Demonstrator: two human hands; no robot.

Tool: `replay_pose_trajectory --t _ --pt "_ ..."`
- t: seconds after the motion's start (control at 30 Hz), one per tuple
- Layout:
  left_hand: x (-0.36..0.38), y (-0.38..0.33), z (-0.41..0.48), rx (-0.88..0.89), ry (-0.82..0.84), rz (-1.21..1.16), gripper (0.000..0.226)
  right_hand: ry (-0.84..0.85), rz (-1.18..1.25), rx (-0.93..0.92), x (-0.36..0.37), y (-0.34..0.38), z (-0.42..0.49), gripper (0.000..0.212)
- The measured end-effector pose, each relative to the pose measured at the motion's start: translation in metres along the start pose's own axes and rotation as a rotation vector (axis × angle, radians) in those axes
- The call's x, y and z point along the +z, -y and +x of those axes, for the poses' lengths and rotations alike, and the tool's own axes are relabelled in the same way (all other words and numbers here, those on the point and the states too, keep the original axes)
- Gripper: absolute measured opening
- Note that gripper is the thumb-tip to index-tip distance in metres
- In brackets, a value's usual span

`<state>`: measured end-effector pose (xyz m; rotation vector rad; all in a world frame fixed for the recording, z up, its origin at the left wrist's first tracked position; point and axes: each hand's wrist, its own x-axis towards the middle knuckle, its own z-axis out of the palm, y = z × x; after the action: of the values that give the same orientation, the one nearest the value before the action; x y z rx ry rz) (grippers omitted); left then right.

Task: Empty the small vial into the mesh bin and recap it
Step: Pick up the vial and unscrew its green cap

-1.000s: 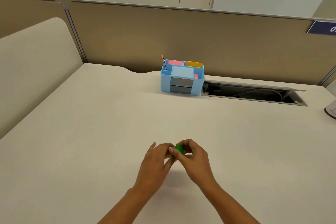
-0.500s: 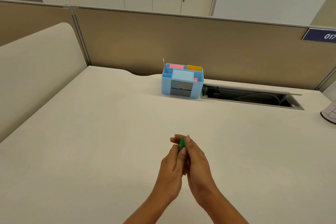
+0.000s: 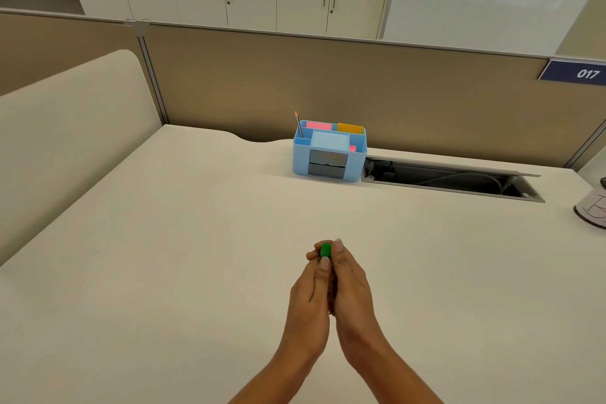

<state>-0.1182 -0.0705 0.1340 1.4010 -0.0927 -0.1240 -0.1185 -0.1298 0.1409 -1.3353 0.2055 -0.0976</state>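
**Green cap pinched between both hands over the desk**

Closest in, the left hand (image 3: 311, 298) and right hand (image 3: 351, 295) are pressed together side by side, fingers curled in tight. A small green cap (image 3: 325, 250) is gripped at the fingertips of both hands; the vial under it is pretty much hidden, so its body can't be made out. All of this is held over the bare cream desk (image 3: 164, 256). Well beyond, a blue desk organizer (image 3: 329, 154) is parked at the divider, just beside an open cable slot (image 3: 449, 180).
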Motion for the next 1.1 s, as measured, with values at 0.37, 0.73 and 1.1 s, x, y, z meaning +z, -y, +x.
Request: replay_pose_trajectory --t 0.37,0.73,1.1 --pt "0.005 -0.001 0.0 0.043 -0.036 0.001 0.038 -0.068 0.015 -0.041 0.005 0.001 0.002 0.034" --pt "0.003 -0.004 -0.001 0.014 -0.051 -0.012 0.034 0.068 0.094 -0.021 -0.001 0.013 -0.001 0.034" --pt "0.002 -0.006 0.001 0.02 -0.031 0.015 0.039 0.09 0.096 -0.011 -0.004 0.016 0.004 0.031"
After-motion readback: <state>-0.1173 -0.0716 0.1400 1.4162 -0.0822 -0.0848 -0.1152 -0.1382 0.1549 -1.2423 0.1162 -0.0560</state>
